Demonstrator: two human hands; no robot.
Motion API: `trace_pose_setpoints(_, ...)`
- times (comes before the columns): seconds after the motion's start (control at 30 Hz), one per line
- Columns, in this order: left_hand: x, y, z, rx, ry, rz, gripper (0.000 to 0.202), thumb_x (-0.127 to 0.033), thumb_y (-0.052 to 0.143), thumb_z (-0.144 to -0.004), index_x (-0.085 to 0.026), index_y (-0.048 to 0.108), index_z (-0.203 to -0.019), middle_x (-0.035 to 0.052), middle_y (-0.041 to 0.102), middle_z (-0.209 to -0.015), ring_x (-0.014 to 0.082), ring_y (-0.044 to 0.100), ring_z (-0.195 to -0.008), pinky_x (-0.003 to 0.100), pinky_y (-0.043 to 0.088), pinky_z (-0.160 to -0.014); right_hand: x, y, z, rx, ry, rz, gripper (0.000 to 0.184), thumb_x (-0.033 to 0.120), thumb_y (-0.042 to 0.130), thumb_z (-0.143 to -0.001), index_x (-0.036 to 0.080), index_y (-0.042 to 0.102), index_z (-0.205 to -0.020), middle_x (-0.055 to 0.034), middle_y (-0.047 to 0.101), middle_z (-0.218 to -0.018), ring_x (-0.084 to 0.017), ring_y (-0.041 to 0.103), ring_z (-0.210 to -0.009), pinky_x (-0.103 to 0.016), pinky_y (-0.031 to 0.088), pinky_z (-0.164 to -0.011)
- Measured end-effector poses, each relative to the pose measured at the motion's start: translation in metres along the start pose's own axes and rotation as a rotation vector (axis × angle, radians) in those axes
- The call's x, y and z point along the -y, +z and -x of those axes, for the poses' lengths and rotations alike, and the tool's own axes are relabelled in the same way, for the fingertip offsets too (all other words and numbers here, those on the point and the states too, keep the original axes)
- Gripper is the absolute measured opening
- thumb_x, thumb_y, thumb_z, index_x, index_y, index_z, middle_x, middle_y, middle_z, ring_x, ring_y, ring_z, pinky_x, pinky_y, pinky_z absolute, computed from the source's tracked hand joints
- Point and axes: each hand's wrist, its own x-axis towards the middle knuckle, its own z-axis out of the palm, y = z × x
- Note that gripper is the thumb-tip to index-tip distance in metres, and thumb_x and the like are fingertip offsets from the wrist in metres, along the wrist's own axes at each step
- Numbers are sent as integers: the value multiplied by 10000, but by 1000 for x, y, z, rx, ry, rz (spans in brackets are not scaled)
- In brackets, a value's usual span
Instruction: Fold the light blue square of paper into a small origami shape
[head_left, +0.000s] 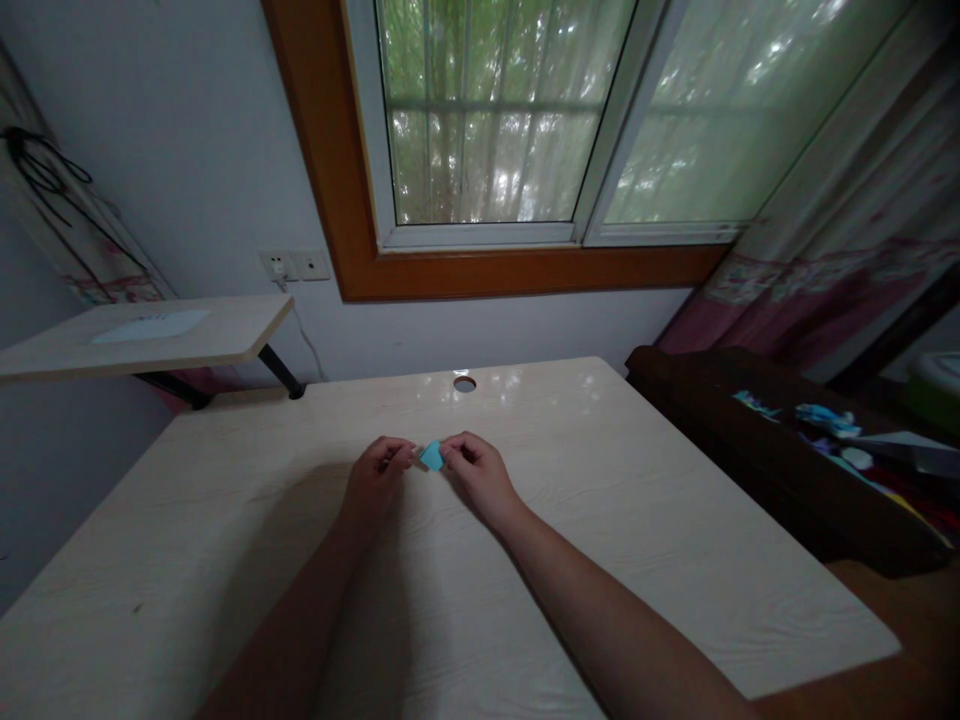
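A small turquoise piece of paper (432,456), apparently folded, is held just above the tabletop between my two hands. My right hand (480,474) pinches its right edge between thumb and fingers. On the other side, the fingers of my left hand (375,476) are closed at the paper's left corner. The exact contact there is small and hard to make out. Both forearms reach in from the bottom of the view over the pale wooden desk (645,560).
A raised shelf (225,335) on black legs stands at the desk's back left, with a white sheet (154,326) on it. The desk has a round cable hole (465,384) near its back edge. Right of it, a dark brown surface (720,440) holds assorted items.
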Motion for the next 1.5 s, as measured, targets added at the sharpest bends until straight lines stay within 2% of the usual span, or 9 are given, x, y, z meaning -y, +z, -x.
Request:
trace_pose_setpoints(0.1,-3,1,1,79,52,-32,262,-414,566,-856,-178,680,-864,42,662,-852,165,609,-781,247,462,-686,1,0,1,22,-48,49,162,302,603,-849,174,694,-808,-25,642,-758,-148,557,-685,-250,430,-635)
trace_pose_setpoints(0.23,-4,2,2,155,104,-103,262,-410,571,-859,-181,687,-810,24,637,-792,152,578,-728,242,437,-669,5,0,2,54,-117,98,132,270,618,-847,180,706,-808,-16,616,-735,-141,547,-678,-244,417,-624)
trace_pose_setpoints(0.5,-3,3,3,191,141,-175,274,-402,572,-861,-182,690,-749,11,616,-717,141,544,-665,240,402,-631,11,0,4,82,-157,129,109,257,621,-854,195,708,-827,-29,636,-774,-152,572,-722,-255,440,-661)
trace_pose_setpoints(0.73,-7,2,3,227,143,-163,284,-421,576,-849,-185,689,-739,24,637,-735,156,563,-690,256,424,-671,13,-1,4,94,-157,138,105,228,609,-846,191,700,-809,-29,623,-757,-153,563,-706,-255,435,-641)
trace_pose_setpoints(1.0,-4,2,3,223,129,-145,276,-406,572,-850,-178,673,-731,13,609,-714,148,545,-677,246,402,-643,10,0,3,61,-147,119,98,212,601,-820,185,676,-763,-9,585,-716,-140,529,-663,-243,405,-606)
trace_pose_setpoints(1.33,-4,-1,1,109,102,-145,253,-385,554,-857,-183,655,-741,10,603,-724,159,548,-701,257,414,-659,2,2,1,60,-89,99,106,245,599,-818,181,673,-774,-6,588,-718,-137,523,-652,-235,411,-596)
trace_pose_setpoints(1.5,-3,0,2,146,103,-143,252,-381,554,-860,-180,662,-754,11,607,-735,156,551,-698,253,413,-650,2,2,1,86,-89,106,104,254,618,-826,186,695,-808,-11,611,-736,-141,540,-673,-241,421,-619)
